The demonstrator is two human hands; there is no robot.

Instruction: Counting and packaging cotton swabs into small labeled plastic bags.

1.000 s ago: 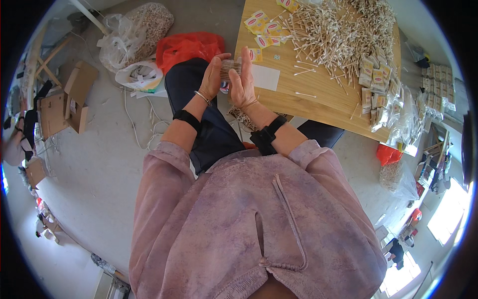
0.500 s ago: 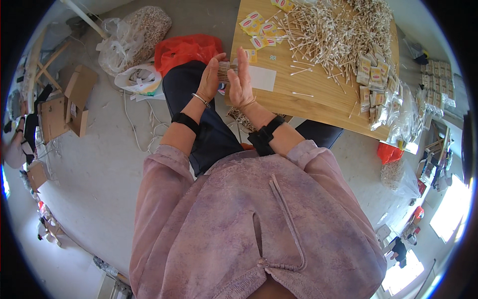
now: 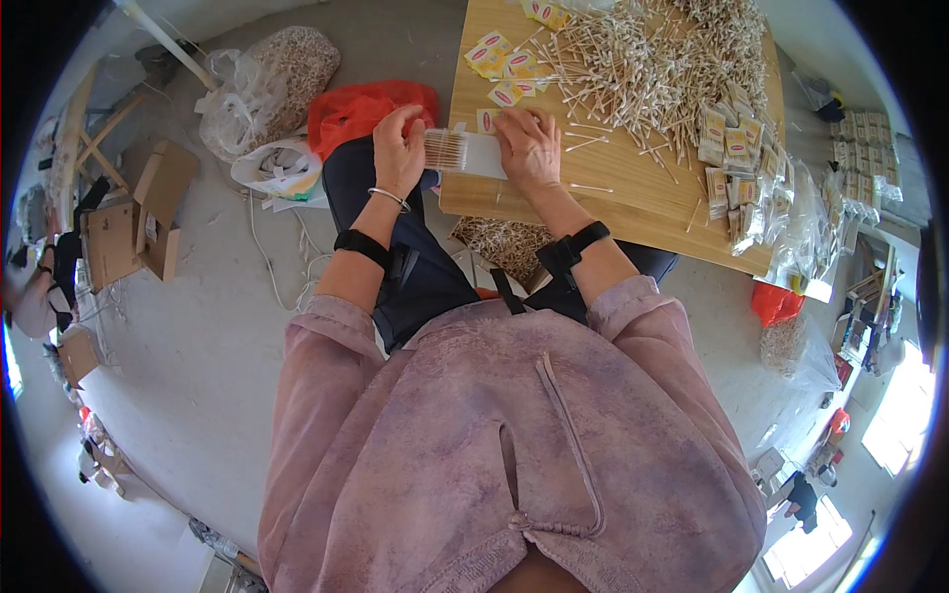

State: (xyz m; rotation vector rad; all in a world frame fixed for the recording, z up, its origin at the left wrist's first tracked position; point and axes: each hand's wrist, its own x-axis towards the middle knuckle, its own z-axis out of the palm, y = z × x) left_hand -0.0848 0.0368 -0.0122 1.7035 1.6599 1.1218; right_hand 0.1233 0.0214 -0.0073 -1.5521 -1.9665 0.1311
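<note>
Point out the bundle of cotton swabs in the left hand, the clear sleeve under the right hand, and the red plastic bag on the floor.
bundle of cotton swabs (image 3: 445, 149), head view, middle of the bundle.
clear sleeve (image 3: 482, 156), head view, bare part left of the hand.
red plastic bag (image 3: 358, 107), head view, its crumpled centre.

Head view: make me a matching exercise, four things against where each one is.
Things:
1. swab bundle
2. red bag
3. loose swabs
4. filled packets

Places:
A. heaped at the table's far side
B. in the left hand
C. near the table's right edge
D. on the floor, left of the table

Pairs: 1-B, 2-D, 3-A, 4-C
</note>
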